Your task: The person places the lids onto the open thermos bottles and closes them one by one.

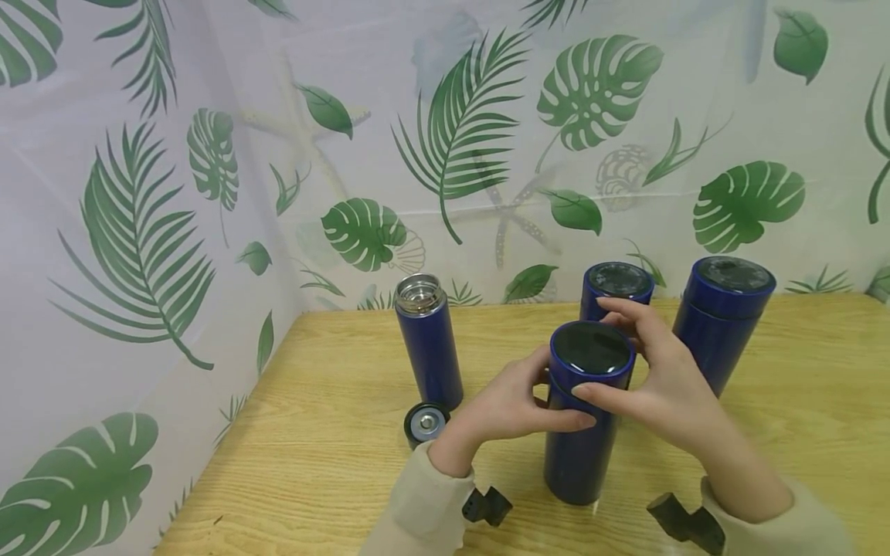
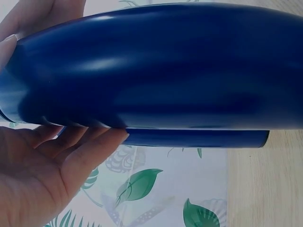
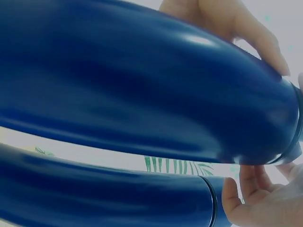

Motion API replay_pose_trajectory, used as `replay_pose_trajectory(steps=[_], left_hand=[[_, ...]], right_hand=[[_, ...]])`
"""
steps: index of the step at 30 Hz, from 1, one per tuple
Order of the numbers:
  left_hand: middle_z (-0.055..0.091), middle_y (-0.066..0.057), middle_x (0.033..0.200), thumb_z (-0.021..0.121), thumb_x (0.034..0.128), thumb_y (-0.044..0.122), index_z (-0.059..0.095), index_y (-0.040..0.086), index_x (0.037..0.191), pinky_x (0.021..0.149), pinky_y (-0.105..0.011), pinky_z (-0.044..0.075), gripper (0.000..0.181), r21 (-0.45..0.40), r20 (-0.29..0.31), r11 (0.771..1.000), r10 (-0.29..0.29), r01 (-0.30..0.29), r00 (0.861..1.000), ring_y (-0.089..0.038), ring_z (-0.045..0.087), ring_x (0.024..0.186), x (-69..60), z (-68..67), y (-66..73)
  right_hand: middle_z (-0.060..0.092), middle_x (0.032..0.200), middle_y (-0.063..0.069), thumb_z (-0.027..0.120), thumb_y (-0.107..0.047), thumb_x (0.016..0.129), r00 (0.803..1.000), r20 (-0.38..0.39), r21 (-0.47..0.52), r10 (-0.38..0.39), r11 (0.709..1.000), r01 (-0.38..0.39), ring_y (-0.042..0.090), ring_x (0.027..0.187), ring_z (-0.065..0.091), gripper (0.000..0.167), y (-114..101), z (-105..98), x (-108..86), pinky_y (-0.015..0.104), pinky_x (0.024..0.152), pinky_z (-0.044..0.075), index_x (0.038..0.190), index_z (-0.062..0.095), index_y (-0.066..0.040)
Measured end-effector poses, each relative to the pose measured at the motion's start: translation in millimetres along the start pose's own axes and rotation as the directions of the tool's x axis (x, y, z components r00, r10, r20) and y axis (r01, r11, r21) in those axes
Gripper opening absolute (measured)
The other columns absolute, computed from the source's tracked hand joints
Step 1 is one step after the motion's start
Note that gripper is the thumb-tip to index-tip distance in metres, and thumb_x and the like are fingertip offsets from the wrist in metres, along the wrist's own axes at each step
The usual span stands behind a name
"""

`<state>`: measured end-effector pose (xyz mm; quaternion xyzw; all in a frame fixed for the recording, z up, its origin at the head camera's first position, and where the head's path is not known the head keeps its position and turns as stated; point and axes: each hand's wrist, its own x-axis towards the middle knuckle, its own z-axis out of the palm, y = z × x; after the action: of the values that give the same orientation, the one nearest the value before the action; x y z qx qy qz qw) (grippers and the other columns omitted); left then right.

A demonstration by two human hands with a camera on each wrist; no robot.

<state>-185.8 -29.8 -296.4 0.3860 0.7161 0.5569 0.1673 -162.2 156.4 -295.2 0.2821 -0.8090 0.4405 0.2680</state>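
Note:
A dark blue flask [image 1: 580, 455] with a black-topped lid [image 1: 591, 347] is upright in front of me in the head view. My left hand [image 1: 504, 398] grips its upper body from the left, thumb across the front. From the right, my right hand [image 1: 667, 378] holds the lid, the thumb on its near side and the other fingers behind. The left wrist view shows the left fingers [image 2: 94, 151] against the blue wall of the flask. In the right wrist view, the right fingertips [image 3: 232, 194] are by the lid's end, partly hidden.
An uncapped blue flask [image 1: 434, 355] stands back left, its steel mouth showing. A loose lid [image 1: 426, 423] lies underside up near my left wrist. Two capped blue flasks, one behind my right hand [image 1: 615, 282] and one farther right [image 1: 723, 316], stand on the wooden table [image 1: 313, 463].

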Motion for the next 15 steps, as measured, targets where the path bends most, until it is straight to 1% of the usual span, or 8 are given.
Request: replay_pose_trajectory(steps=[2, 4, 6, 8, 10, 11, 12, 15], left_hand=[[0.051, -0.002, 0.114, 0.064, 0.0792, 0.001, 0.038, 0.007, 0.130, 0.070, -0.024, 0.048, 0.057, -0.002, -0.001, 1.000, -0.003, 0.003, 1.000, -0.006, 0.051, 0.095, -0.3, 0.0, 0.4], [0.051, -0.002, 0.114, 0.064, 0.0792, 0.002, 0.038, 0.007, 0.130, 0.071, -0.024, 0.048, 0.058, -0.002, -0.002, 1.000, -0.008, 0.008, 1.000, -0.006, 0.051, 0.095, -0.5, 0.2, 0.8], [0.051, -0.002, 0.115, 0.064, 0.0793, 0.002, 0.037, 0.007, 0.131, 0.071, -0.024, 0.048, 0.058, -0.005, -0.002, 1.000, -0.013, 0.013, 1.000, -0.006, 0.051, 0.096, -0.4, 0.5, 0.9], [0.051, -0.002, 0.114, 0.064, 0.0793, 0.002, 0.037, 0.008, 0.131, 0.071, -0.023, 0.048, 0.058, -0.003, -0.003, 1.000, -0.018, 0.018, 1.000, -0.007, 0.051, 0.096, -0.1, 0.8, -0.1], [0.051, -0.001, 0.115, 0.064, 0.0792, 0.002, 0.037, 0.008, 0.131, 0.071, -0.024, 0.048, 0.059, -0.004, -0.005, 1.000, -0.020, 0.020, 1.000, -0.007, 0.051, 0.096, 1.0, 1.0, -3.4], [0.051, -0.001, 0.115, 0.065, 0.0790, 0.002, 0.037, 0.009, 0.131, 0.071, -0.024, 0.048, 0.059, -0.005, -0.007, 1.000, -0.020, 0.020, 1.000, -0.007, 0.051, 0.096, 2.1, 0.9, -6.6], [0.051, -0.001, 0.115, 0.065, 0.0787, 0.002, 0.037, 0.010, 0.131, 0.071, -0.024, 0.048, 0.060, -0.005, -0.008, 1.000, -0.020, 0.020, 1.000, -0.007, 0.051, 0.096, 3.3, 0.8, -10.3], [0.051, 0.000, 0.115, 0.066, 0.0781, 0.003, 0.037, 0.012, 0.131, 0.070, -0.025, 0.049, 0.061, -0.007, -0.012, 1.000, -0.019, 0.019, 1.000, -0.007, 0.051, 0.095, 7.1, 0.5, -21.3]], right_hand=[[0.050, 0.103, 0.001, 0.079, 0.008, 0.054, 1.000, 0.025, 0.035, -0.015, 0.999, 0.014, 0.003, 0.094, 0.046, 0.087, 1.3, -1.3, 0.2, 0.012, 0.081, 0.034, 0.130, 0.036, -0.002], [0.049, 0.111, 0.002, 0.074, 0.012, 0.059, 0.997, 0.071, 0.130, -0.037, 0.991, 0.027, 0.004, 0.102, 0.045, 0.085, 3.4, -3.8, 0.2, 0.012, 0.086, 0.032, 0.131, 0.032, -0.001], [0.046, 0.121, 0.005, 0.067, 0.016, 0.066, 0.989, 0.131, 0.265, -0.073, 0.964, 0.036, 0.007, 0.110, 0.043, 0.081, 6.3, -6.9, 0.2, 0.014, 0.091, 0.030, 0.133, 0.026, 0.002], [0.041, 0.128, 0.009, 0.058, 0.020, 0.071, 0.977, 0.188, 0.382, -0.105, 0.924, 0.026, 0.011, 0.115, 0.041, 0.076, 8.8, -9.9, 0.5, 0.016, 0.092, 0.031, 0.135, 0.020, 0.004], [0.039, 0.131, 0.011, 0.052, 0.021, 0.075, 0.964, 0.227, 0.458, -0.135, 0.889, 0.017, 0.014, 0.116, 0.041, 0.072, 11.1, -11.8, 0.6, 0.018, 0.092, 0.032, 0.135, 0.016, 0.005], [0.039, 0.131, 0.011, 0.051, 0.020, 0.076, 0.960, 0.235, 0.478, -0.151, 0.878, 0.021, 0.015, 0.116, 0.041, 0.071, 11.9, -12.3, 0.8, 0.019, 0.091, 0.033, 0.135, 0.015, 0.006], [0.039, 0.131, 0.010, 0.050, 0.019, 0.077, 0.957, 0.244, 0.481, -0.158, 0.876, 0.022, 0.015, 0.116, 0.041, 0.070, 12.4, -12.6, 0.8, 0.019, 0.091, 0.033, 0.136, 0.015, 0.005], [0.042, 0.129, 0.010, 0.051, 0.018, 0.078, 0.959, 0.225, 0.490, -0.173, 0.871, 0.042, 0.015, 0.114, 0.043, 0.070, 12.9, -12.1, 1.3, 0.018, 0.090, 0.034, 0.136, 0.016, 0.004]])
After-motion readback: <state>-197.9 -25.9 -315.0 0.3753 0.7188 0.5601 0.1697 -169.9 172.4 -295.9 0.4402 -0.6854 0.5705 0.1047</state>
